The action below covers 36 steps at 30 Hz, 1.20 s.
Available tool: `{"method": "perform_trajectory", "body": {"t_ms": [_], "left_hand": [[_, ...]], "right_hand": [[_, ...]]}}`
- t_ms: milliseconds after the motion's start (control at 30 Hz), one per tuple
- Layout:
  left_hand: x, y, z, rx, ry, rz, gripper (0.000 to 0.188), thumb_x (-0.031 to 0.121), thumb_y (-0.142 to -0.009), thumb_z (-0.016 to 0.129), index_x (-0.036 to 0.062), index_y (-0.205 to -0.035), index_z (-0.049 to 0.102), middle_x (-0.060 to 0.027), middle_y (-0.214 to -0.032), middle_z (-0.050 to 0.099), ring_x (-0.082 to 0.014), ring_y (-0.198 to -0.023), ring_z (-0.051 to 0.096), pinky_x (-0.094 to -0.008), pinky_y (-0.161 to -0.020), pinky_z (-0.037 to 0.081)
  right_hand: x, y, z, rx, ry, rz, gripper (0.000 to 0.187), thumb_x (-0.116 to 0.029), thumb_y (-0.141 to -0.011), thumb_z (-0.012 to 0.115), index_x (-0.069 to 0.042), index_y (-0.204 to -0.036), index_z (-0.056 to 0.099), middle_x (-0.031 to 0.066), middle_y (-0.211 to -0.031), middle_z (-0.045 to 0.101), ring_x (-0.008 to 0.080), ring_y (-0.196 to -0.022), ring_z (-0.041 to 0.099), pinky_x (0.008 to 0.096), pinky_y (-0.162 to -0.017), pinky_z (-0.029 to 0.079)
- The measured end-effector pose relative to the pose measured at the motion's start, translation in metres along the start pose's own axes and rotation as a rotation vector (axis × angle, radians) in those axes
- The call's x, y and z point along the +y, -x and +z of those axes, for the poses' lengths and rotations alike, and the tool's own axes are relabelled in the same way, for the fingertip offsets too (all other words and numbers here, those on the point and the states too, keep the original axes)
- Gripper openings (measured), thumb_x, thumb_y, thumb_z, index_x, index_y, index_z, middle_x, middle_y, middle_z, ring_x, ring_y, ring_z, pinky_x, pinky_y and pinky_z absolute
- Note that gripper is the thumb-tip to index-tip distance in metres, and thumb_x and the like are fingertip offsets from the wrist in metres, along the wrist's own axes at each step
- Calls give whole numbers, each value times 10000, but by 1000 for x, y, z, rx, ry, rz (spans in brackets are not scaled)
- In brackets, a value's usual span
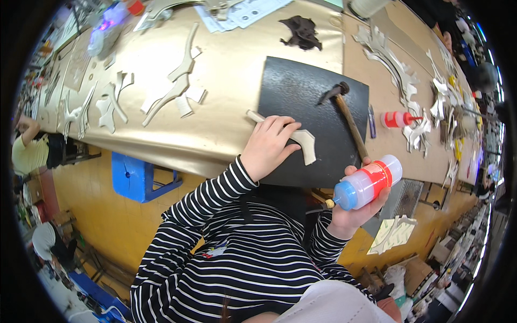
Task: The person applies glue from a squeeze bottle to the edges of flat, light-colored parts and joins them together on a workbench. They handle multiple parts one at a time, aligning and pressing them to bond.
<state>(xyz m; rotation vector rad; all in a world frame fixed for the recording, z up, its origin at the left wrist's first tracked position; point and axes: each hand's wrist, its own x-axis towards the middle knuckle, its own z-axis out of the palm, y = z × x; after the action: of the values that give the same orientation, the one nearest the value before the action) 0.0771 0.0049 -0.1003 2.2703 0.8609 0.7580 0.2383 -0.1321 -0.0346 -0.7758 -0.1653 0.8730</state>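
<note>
My left hand (272,145) curls over a cream-coloured, curved flat piece (306,144), thumb and fingers resting on it against the black mat (291,81). One end of the piece juts out beyond my knuckles, and its angled end shows on the other side. My right hand (350,212) is wrapped round a translucent squeeze bottle (371,180) with a red label and a blue cap. The bottle is tilted, its capped end down and toward me, near the table's front edge. A hammer (350,121) with a wooden handle lies on the mat, its handle reaching toward my right hand.
More cut cream pieces (180,86) lie on the gold table cover (226,70). A dark crumpled cloth (300,32) sits beyond the mat. To the right are a red-labelled bottle (396,119), a purple pen (371,121) and further pieces (393,64). A blue stool (132,177) stands at left.
</note>
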Motion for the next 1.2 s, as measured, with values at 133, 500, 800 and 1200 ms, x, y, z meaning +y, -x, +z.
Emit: {"method": "perform_trajectory", "body": {"t_ms": [133,500,800,1200], "left_hand": [[0,-7,28,-10,-121,-16,427,104,-698,744,58,-1107,631,-102,-1067,570,-305,-1038,524,-406,-899,419],[-80,-13,-33,-9,-176,-208,296,62,-902,595,-27,-1185,588,-135,-1079,564,-270,-1006,566,-353,-870,450],[-106,31,-71,285,-473,-327,325,143,-927,593,-3,-1218,611,-151,-1087,570,-282,-999,577,-381,-852,466],[-133,67,-89,388,-181,-476,330,201,-968,553,18,-1235,613,-156,-1153,579,-271,-1043,607,-357,-872,508]], "right_hand": [[-12,-6,-16,2,-126,170,725,-606,-870,555,1,-1257,466,138,-1027,648,332,-867,670,383,-686,577],[25,-33,-44,208,-1248,1025,546,-544,-827,666,-86,-1110,573,185,-1188,539,60,-579,430,144,-445,385],[10,-20,-38,9,-816,976,773,-630,-918,444,53,-1278,433,160,-1135,579,96,-659,548,213,-554,512],[-195,32,-306,1065,1974,-483,268,-199,-848,626,-52,-1072,636,128,-1071,642,323,-1036,562,443,-902,436]]}}
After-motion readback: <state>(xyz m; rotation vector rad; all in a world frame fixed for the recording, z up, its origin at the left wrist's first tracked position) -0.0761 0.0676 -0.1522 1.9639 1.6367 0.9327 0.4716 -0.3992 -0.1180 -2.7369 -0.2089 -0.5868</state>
